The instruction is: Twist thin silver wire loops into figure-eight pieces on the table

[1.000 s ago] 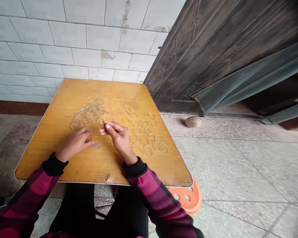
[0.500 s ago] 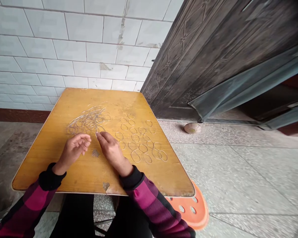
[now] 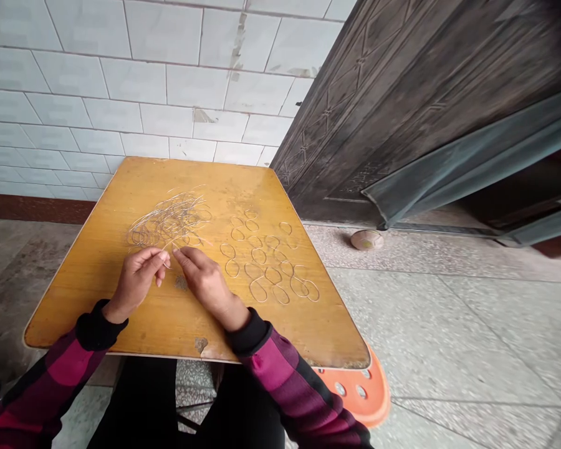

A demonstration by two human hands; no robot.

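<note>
Over the near side of the wooden table [image 3: 159, 318], my left hand [image 3: 138, 277] pinches a thin wire [image 3: 167, 264] between thumb and fingertips. My right hand [image 3: 208, 280], thumb and forefinger pressed together, grips the same wire close by; its fingers partly hide it. Just beyond both hands lies a tangled heap of thin wires [image 3: 168, 218], some curved and some looped. To the right of my right hand, several wires bent into figure-eight loops [image 3: 258, 256] are spread over the tabletop.
A white tiled wall [image 3: 163, 118] stands behind the table, and a dark carved door [image 3: 355, 125] with a grey-green curtain [image 3: 430, 168] at the right. An orange stool [image 3: 369, 399] is under the near right corner. A round pale object [image 3: 367, 240] lies on the floor.
My left hand has closed its fingers on the wire and come nearer my right hand. The view has shifted slightly; the heap and the bent loops look the same.
</note>
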